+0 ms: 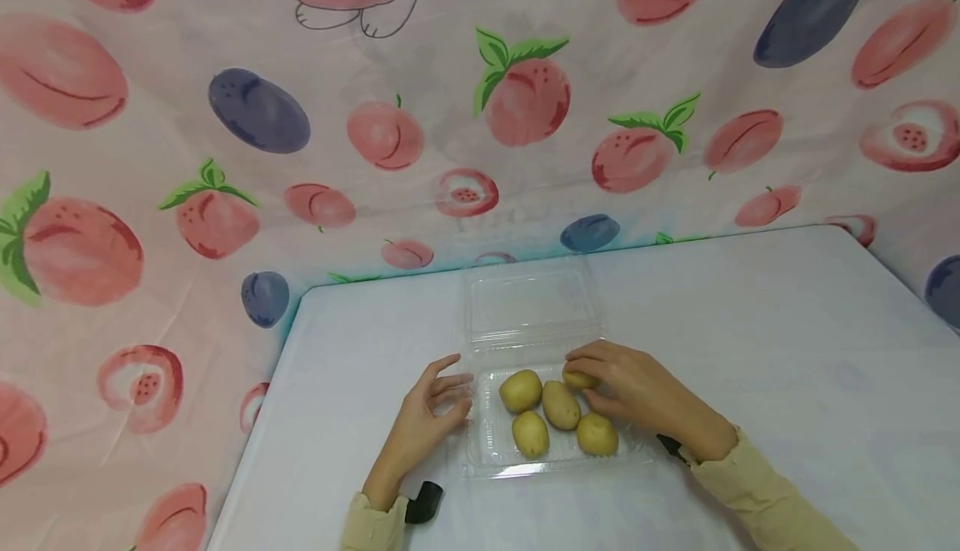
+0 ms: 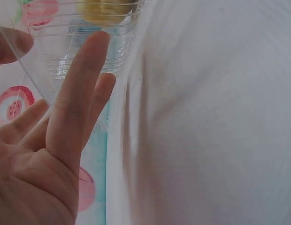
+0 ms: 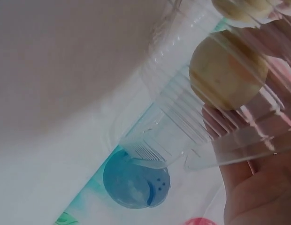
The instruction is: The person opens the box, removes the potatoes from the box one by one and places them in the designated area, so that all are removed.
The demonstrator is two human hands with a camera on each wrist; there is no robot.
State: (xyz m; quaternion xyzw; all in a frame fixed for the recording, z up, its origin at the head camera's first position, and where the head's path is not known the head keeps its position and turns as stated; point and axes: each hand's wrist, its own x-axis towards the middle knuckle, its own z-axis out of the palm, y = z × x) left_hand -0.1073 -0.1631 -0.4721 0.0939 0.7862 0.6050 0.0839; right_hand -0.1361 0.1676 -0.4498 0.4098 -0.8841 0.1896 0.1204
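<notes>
The left hand (image 1: 422, 419), its fingers spread and slightly bent, is at the left wall of a clear plastic clamshell container (image 1: 489, 430); contact is unclear. The clamshell lies on the white counter (image 1: 352, 368), its lid (image 1: 532, 301) open at the back. Inside are a back-left potato (image 1: 521, 391), front-left potato (image 1: 530, 434), middle potato (image 1: 562, 406), back-right potato (image 1: 579, 379), pinched by the right hand's (image 1: 633, 384) fingers, and front-right potato (image 1: 597, 436).
</notes>
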